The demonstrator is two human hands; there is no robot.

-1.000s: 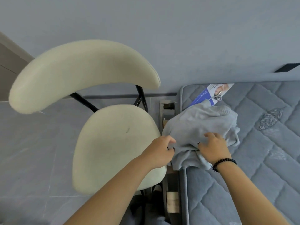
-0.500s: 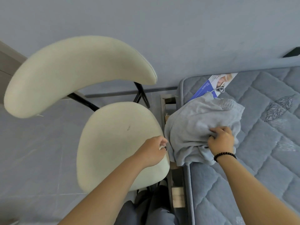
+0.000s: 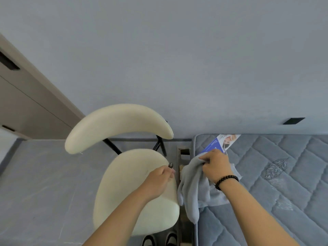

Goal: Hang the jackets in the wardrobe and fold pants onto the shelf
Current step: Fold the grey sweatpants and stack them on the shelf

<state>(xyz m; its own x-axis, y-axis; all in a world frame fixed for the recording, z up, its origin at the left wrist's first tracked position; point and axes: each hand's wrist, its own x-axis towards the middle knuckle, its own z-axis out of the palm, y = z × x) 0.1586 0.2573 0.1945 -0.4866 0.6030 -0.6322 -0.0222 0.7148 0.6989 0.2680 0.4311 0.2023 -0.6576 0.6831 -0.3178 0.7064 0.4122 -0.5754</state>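
your right hand (image 3: 215, 166) pinches the grey sweatpants (image 3: 192, 185) at the mattress (image 3: 276, 196) edge, your left hand (image 3: 160, 176) at nine o'clock curls empty; nothing is folded or shelved yet.

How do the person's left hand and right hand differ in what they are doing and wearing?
The right hand grips the grey fabric garment at the quilted mattress's edge; the left hand is curled over the cream padded chair seat, off the garment. The right wrist wears a black beaded bracelet; the left is bare. Both have curled fingers.
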